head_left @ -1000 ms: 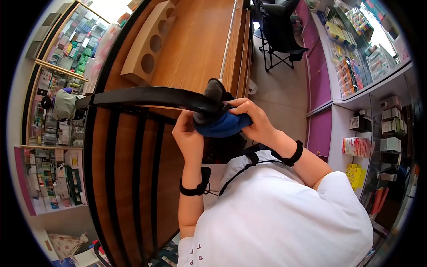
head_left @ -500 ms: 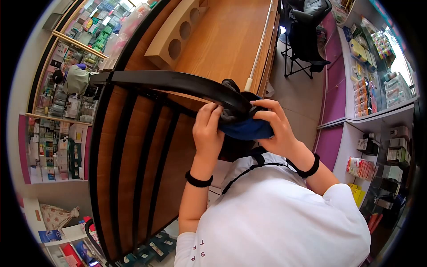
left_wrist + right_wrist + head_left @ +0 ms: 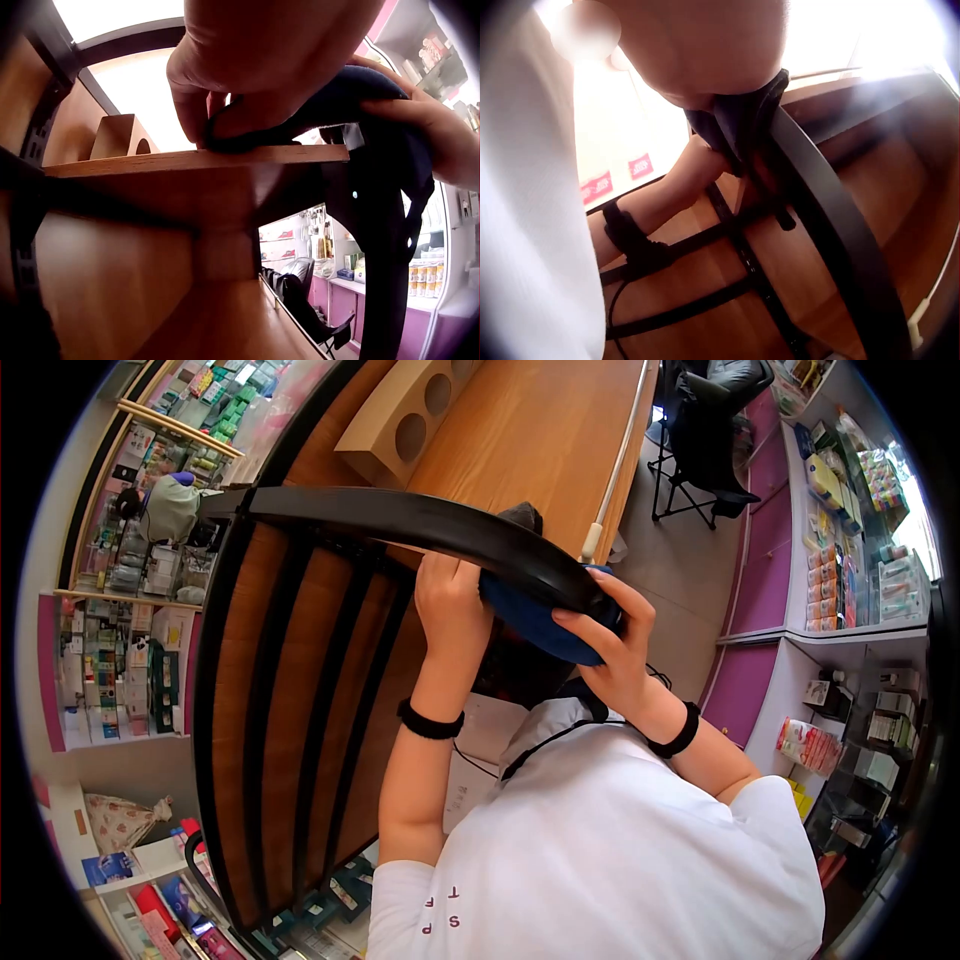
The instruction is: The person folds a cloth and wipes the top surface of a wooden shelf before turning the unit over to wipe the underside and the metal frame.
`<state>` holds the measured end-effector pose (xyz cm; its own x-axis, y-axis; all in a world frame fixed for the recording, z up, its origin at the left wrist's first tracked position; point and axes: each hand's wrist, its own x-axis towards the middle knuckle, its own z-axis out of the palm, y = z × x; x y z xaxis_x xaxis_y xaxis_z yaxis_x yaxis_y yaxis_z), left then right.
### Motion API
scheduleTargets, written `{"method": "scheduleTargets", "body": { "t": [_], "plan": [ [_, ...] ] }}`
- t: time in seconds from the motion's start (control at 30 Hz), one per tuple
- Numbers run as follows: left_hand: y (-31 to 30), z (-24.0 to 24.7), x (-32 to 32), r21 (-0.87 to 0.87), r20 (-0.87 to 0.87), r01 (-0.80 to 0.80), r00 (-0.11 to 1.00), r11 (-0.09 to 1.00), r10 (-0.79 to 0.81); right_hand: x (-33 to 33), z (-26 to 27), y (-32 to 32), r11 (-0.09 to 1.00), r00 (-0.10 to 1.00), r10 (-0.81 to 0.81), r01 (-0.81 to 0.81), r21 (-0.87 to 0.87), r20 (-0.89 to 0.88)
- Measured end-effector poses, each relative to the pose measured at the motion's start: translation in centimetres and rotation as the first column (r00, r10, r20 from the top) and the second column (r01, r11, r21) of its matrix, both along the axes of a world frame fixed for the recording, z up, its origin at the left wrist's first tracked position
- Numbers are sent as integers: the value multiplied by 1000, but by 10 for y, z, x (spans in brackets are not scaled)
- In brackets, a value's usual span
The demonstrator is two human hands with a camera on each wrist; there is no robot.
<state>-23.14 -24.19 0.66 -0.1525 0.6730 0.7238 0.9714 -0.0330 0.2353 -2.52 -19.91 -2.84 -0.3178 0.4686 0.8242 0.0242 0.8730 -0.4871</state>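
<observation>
A piece of blue cloth (image 3: 540,622) with dark grey parts lies along the near side of a curved black metal rail (image 3: 400,525), close to the rail's end. My left hand (image 3: 452,605) holds its left side, fingertips hidden behind the rail. In the left wrist view, that hand's fingers (image 3: 196,124) pinch dark fabric right over the edge of a wooden shelf board (image 3: 187,161). At the other side my right hand (image 3: 620,645) grips the cloth, with the fingers at the rail's end. A dark grey bit of fabric (image 3: 523,516) shows beyond the rail.
On the wooden shelf stands a brown box with round holes (image 3: 405,435). A white rod (image 3: 615,470) runs along the shelf's right edge. Beyond it are a black folding chair (image 3: 700,455) and purple cabinets (image 3: 755,550). Stocked display shelves (image 3: 125,660) stand at left.
My hands have spread further apart, stretching the blue cloth along the rail. The dark fabric that was bunched over the rail's end is now mostly behind it. The head view has shifted.
</observation>
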Motion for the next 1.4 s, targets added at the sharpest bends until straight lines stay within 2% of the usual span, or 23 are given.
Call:
{"method": "scheduleTargets", "body": {
  "t": [0.23,0.3,0.4,0.47,0.53,0.6,0.63,0.67,0.73,0.87,0.93,0.97,1.0,1.13,1.2,1.27,1.4],
  "plan": [
    [-4,-4,4,-11,55,-33,998,999,34,-5,-17,3,997,999,-12,14,76,-34],
    [-11,-8,8,-62,26,-53,998,997,55,1,-15,2,999,1000,-5,4,44,15],
    [-28,-5,18,-43,12,-80,997,996,81,5,-13,0,1000,999,12,-13,19,42],
    [-39,-12,22,-13,42,-95,995,995,96,5,-17,0,999,999,19,-20,36,35],
    [-55,-16,30,-93,110,-101,988,991,111,10,-16,-3,1000,994,14,-16,14,106],
    [-66,-34,36,-197,81,-61,994,978,79,13,-19,-5,998,991,51,-48,-29,120],
    [-72,-40,42,-317,134,10,990,948,35,15,-21,-6,995,988,80,-70,-73,134],
    [-73,-59,48,-232,120,57,992,971,-29,19,-24,-7,995,987,84,-75,-70,136],
    [-76,-71,64,-312,167,115,984,943,-65,29,-27,-10,989,966,113,-87,-121,230],
    [-81,-77,76,-321,208,104,977,941,-38,46,-16,-13,988,953,126,-97,-118,276],
    [-87,-64,73,-313,239,30,970,949,48,47,-6,-22,966,992,124,-112,-232,38],
    [-91,-61,69,-228,234,9,971,974,45,44,0,-26,981,996,77,-82,-178,-33],
    [-95,-54,66,-227,232,6,971,974,48,45,3,-30,981,996,80,-85,-177,-34],
    [-125,-34,47,-118,200,-183,958,976,204,32,25,-43,957,946,290,-283,-69,148],
    [-146,-42,34,-87,244,-294,920,952,307,7,28,-46,893,871,449,-431,-131,200],
    [-169,-46,21,-73,248,-416,873,906,421,-26,26,-48,819,796,573,-548,-172,194],
    [-207,-38,-3,8,151,-571,812,821,563,-105,23,-42,769,778,624,-596,-231,72]
  ]
}}
